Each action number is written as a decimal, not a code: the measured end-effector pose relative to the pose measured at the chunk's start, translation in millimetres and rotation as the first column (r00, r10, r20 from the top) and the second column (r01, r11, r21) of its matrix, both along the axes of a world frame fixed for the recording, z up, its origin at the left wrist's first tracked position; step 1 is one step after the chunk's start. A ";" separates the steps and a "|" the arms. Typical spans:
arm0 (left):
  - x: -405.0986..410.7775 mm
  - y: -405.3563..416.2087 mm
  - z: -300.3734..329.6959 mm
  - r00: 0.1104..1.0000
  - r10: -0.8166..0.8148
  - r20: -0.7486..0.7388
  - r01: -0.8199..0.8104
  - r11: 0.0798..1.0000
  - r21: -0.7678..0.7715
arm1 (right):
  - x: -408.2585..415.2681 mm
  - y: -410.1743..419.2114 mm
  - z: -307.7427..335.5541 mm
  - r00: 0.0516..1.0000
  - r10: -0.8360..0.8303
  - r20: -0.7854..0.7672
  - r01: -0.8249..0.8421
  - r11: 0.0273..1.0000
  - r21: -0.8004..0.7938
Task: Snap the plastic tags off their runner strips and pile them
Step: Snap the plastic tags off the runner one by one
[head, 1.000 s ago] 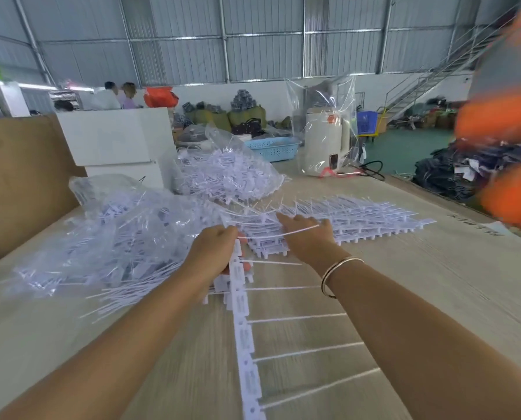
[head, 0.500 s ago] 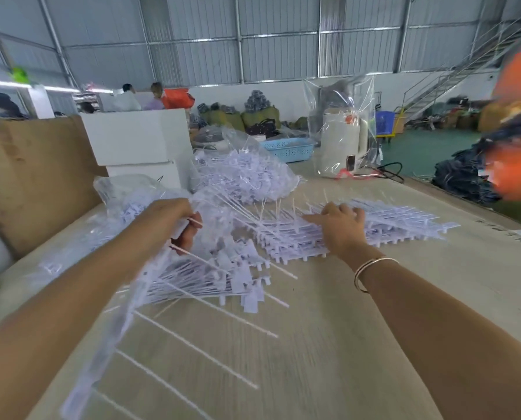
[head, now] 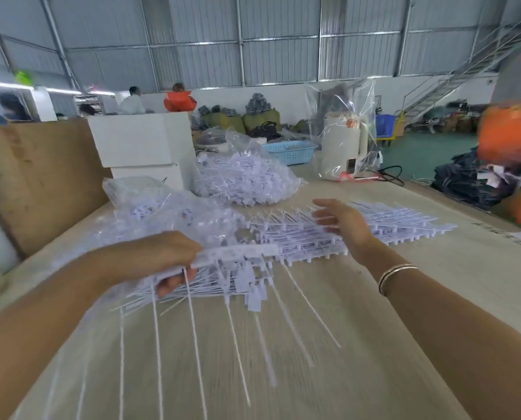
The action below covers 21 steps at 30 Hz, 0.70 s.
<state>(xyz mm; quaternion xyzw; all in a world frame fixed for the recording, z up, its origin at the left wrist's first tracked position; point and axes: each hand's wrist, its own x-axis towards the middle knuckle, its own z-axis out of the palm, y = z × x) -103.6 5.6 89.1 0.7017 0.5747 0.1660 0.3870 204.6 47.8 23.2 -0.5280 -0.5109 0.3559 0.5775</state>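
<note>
Hands work over a pale wooden counter (head: pixel 374 344) that fills the lower frame. At centre left the left hand (head: pixel 159 259) grips one white runner strip (head: pixel 238 253) by its end, fingers curled round it, with a bundle of loose plastic tags (head: pixel 210 286) pinched under the same thumb. About seven thin white tails (head: pixel 192 328) trail from the strip toward the bottom edge, blurred by motion, so the count is rough. Right of centre the right hand (head: pixel 341 221) hovers with fingers spread and straight, holding nothing, just above a flat stack of unbroken strips (head: pixel 389 225) lying across the middle of the counter; the number in that stack is too dense to count. Thin bangles (head: pixel 395 275) circle that wrist.

Two clear plastic bags hold more tags: one bag (head: pixel 247 180) sits above centre, the other bag (head: pixel 150 207) spreads at centre left, beside the left hand. Behind them stand two white boxes (head: pixel 141 144), one stacked on the other, and a brown board (head: pixel 38 180) leans at the left edge. A white appliance (head: pixel 342 147) wrapped in clear film stands in the upper right of the counter, next to a light blue basket (head: pixel 289 151). Far behind, about four people are visible at upper left.
</note>
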 end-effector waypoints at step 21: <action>56.9 -35.1 -89.8 0.944 -0.001 -0.330 0.246 0.668 0.702 | -87.4 -68.8 -23.7 0.926 0.366 0.088 -0.358 0.929 -0.095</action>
